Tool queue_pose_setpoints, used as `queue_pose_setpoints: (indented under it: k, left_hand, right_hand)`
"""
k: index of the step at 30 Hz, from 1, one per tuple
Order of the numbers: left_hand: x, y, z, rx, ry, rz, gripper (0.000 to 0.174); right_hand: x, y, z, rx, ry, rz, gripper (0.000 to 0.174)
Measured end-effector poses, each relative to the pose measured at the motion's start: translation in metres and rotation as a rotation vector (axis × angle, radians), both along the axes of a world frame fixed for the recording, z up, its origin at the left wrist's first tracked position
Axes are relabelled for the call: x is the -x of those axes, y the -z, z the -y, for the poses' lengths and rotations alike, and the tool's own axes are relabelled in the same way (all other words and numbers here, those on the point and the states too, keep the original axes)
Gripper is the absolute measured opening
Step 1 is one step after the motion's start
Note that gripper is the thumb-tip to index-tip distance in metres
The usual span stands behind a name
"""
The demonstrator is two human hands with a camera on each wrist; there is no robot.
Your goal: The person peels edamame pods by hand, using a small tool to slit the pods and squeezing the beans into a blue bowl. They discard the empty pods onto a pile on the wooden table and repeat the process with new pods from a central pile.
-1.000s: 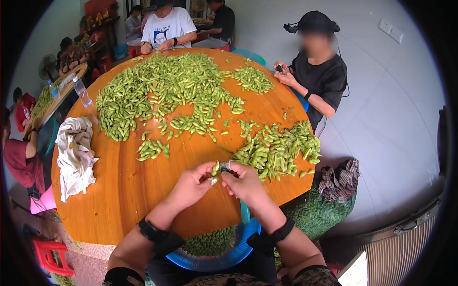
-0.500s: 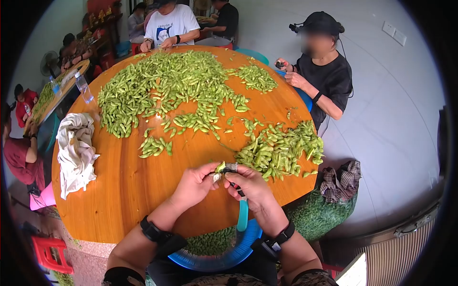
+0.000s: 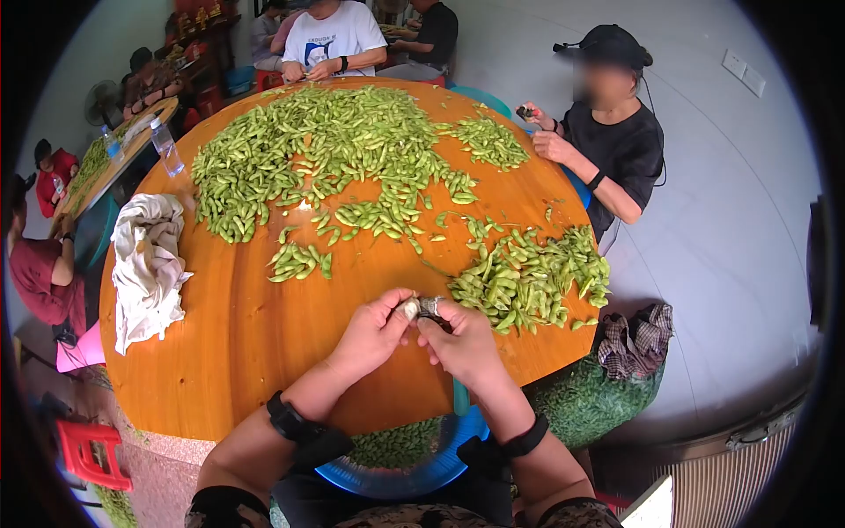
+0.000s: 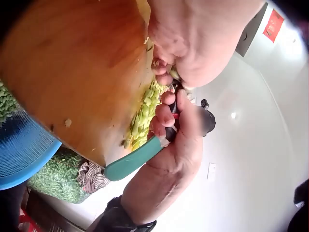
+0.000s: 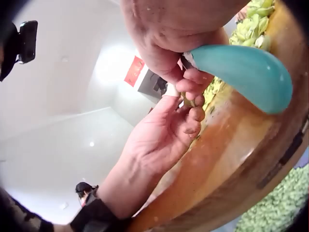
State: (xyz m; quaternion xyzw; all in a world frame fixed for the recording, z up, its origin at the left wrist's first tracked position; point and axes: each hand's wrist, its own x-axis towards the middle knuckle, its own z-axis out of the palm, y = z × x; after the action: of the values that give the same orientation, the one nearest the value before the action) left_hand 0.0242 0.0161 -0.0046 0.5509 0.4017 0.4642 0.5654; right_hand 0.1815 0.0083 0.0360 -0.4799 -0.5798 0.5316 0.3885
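In the head view my left hand (image 3: 368, 334) and right hand (image 3: 463, 345) meet fingertip to fingertip above the near part of the table. The left thumb and fingers pinch a green bean pod (image 4: 175, 74), mostly hidden by the fingers. A white cover (image 5: 170, 90) sits on the left thumb tip. My right hand grips a tool with a curved teal handle (image 5: 244, 72), its dark working end close against the pod; the tool's kind is hidden. Grey wrapping (image 3: 429, 304) shows at the right index fingertip. Loose pods (image 3: 528, 286) lie just beyond the right hand.
A large pod heap (image 3: 326, 150) spreads over the round wooden table (image 3: 220, 352). A white cloth (image 3: 150, 264) and a water bottle (image 3: 165, 148) stand left. Below the edge sits a blue basin (image 3: 396, 480), with a full green sack (image 3: 572, 405) to its right. Others sit around.
The pod stood plainly visible between the left fingertips; now the fingers mostly cover it. The teal handle swung further into sight, then back partly behind the right hand. The head view has shifted slightly.
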Motion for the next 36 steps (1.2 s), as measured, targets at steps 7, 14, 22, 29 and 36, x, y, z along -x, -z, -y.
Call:
queue_pose_setpoints:
  k: [7, 14, 22, 29, 36]
  left_hand:
    - [0.002, -0.007, 0.003, -0.14, -0.002, -0.221, 0.019]
    - [-0.007, -0.01, 0.009, -0.33, -0.037, -0.29, 0.022]
    - [-0.013, -0.022, 0.024, -0.24, -0.061, -0.229, 0.023]
    - [-0.013, -0.014, 0.035, -0.053, -0.055, -0.222, 0.022]
    - [-0.014, -0.017, 0.053, 0.033, -0.127, -0.199, 0.016]
  right_hand:
    - [-0.002, -0.004, 0.009, 0.108, 0.033, -0.1, 0.012]
    - [-0.005, 0.003, 0.018, 0.048, 0.084, -0.155, 0.007]
    - [-0.008, 0.001, 0.026, 0.106, 0.084, -0.206, 0.008]
    - [-0.013, 0.002, 0.029, 0.024, 0.094, -0.185, 0.009]
    - [-0.01, 0.006, 0.038, 0.082, 0.011, -0.244, 0.009]
